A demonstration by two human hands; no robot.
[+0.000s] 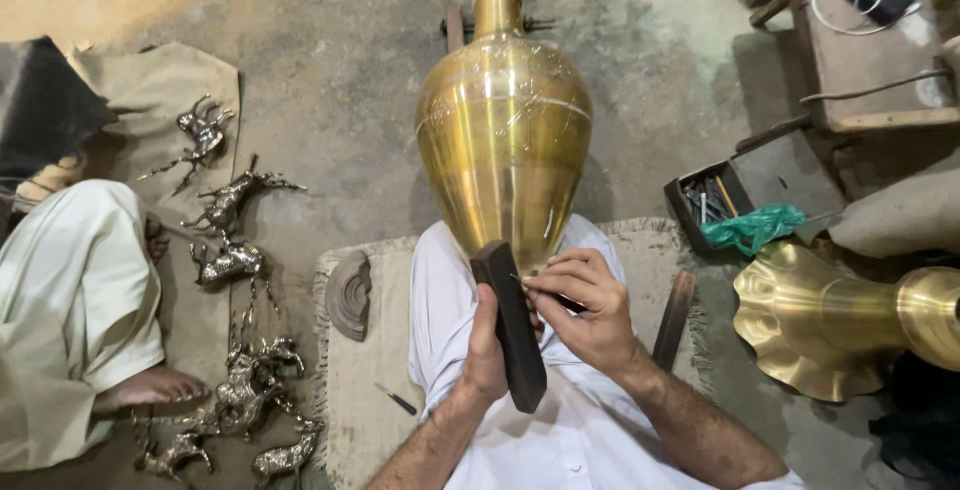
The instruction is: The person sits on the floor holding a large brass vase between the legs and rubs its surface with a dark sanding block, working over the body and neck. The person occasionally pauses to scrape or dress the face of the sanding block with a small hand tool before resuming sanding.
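Left hand [487, 350] gripping dark block [511, 325], long axis near upright; right hand [585, 308] pinching thin tool [560, 297] pointing leftward at brass vase [503, 135]; green bag [752, 227] right.

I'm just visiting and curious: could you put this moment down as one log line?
left hand: grips dark block | right hand: pinches thin tool against brass vase | beside: brass animal figures, fluted brass piece

One large brass vase [503, 130] stands at the centre, and one fluted brass horn-shaped piece [830, 315] lies at three o'clock. At nine o'clock lie metal deer figures [232, 200], at least six, though the heap at seven o'clock is too tangled to count surely. Two hands [585, 310] hold one dark block [512, 325] and one thin tool [548, 290]; one green bag [752, 227] lies at two o'clock.
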